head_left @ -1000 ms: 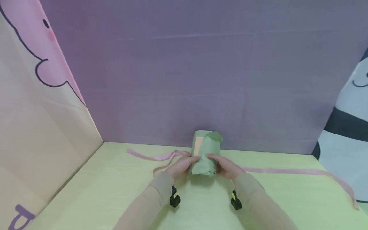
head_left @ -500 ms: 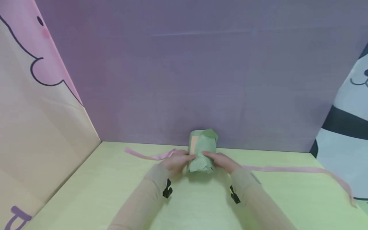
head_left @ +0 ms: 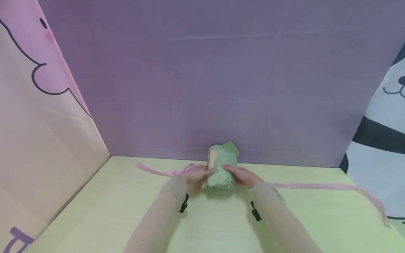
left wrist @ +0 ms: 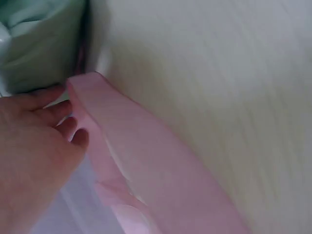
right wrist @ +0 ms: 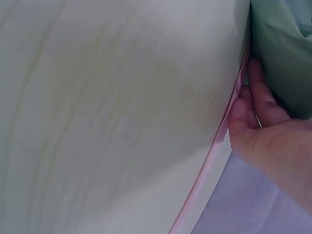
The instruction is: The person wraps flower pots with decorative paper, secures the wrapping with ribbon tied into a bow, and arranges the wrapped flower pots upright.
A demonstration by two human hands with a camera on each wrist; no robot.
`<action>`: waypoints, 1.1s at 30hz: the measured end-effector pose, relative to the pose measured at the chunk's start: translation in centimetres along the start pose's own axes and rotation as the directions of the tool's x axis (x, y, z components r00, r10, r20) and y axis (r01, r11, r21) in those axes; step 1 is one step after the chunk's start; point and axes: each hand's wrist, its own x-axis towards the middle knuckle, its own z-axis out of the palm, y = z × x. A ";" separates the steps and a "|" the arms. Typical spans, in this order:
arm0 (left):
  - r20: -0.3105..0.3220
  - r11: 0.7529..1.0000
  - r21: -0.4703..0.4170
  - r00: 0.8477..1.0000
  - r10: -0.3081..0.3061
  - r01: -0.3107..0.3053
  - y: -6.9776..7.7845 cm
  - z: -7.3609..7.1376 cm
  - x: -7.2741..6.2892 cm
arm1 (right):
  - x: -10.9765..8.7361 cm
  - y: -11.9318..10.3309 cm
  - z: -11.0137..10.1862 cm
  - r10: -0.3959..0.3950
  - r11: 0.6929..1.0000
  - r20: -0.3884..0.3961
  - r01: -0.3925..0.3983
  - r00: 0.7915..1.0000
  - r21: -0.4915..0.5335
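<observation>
Left hand [head_left: 197, 175] on one side, right hand [head_left: 245, 176] on the other, and between them they've got the green package [head_left: 225, 158] in a two-handed grip, thumbs across its near face! It sits mid-table at the far side, before the purple backdrop [head_left: 202, 88], a peach patch [head_left: 213, 159] showing on its left, paper crumpled at the near end. Pink ribbon [head_left: 311, 186] trails away left and right across the pale table [head_left: 215, 225], passing right by the fingertips of both hands.
</observation>
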 end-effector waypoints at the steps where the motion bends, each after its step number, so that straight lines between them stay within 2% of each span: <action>1: -0.013 1.000 0.009 1.000 -0.007 0.008 -0.1 0.1 0.0 | 0.0 0.1 0.1 -0.003 1.000 0.000 0.003 1.000 0.008; 3: -0.027 1.000 0.020 1.000 0.003 -0.002 -0.4 0.2 0.0 | 0.1 0.2 0.2 -0.005 1.000 -0.008 0.005 1.000 0.017; 8: -0.008 1.000 -0.018 1.000 0.004 -0.004 -0.7 0.6 0.3 | 0.1 0.4 0.4 -0.008 1.000 0.003 0.008 1.000 0.022; 10: -0.028 0.998 -0.063 0.999 -0.016 0.014 -0.6 0.7 0.2 | 0.1 0.4 0.3 -0.019 1.000 0.019 0.018 1.000 0.014; 12: -0.050 0.997 -0.071 0.998 -0.032 0.028 -0.5 0.6 0.1 | 0.1 0.4 0.1 -0.031 1.000 0.038 0.031 0.999 0.005; 15: -0.076 0.991 -0.108 0.994 -0.083 0.075 -0.1 0.5 -0.2 | 0.5 0.5 -0.4 -0.048 0.999 0.099 0.050 0.994 -0.016; 18: -0.024 0.987 -0.142 0.997 -0.075 0.070 0.1 0.4 -0.4 | 1.7 1.5 -1.2 -0.061 0.998 0.180 0.063 0.982 -0.001; 20: 0.021 0.983 -0.175 0.999 -0.046 0.049 0.0 0.4 -0.4 | 2.6 2.3 -1.4 -0.069 0.998 0.206 0.064 0.976 0.029; 22: 0.081 0.965 -0.259 0.997 -0.016 0.036 -0.2 0.5 -0.3 | 3.0 2.8 -1.4 -0.042 0.996 0.208 0.024 0.977 0.089; 26: 0.136 0.942 -0.335 0.990 0.040 0.008 -0.5 0.8 0.1 | 2.5 2.6 -0.6 0.036 0.977 0.175 -0.072 0.984 0.200; 29: 0.145 0.926 -0.377 0.987 0.065 -0.006 -0.5 0.9 0.3 | 1.9 2.3 -0.4 0.065 0.959 0.160 -0.106 0.985 0.263; 31: 0.142 0.916 -0.401 0.988 0.056 0.006 -0.5 1.0 0.2 | 1.5 2.0 -0.4 0.064 0.951 0.165 -0.110 0.984 0.290; 33: 0.126 0.922 -0.386 0.992 0.020 0.031 -0.4 1.1 -0.1 | 1.0 1.7 -0.4 0.078 0.947 0.170 -0.126 0.982 0.297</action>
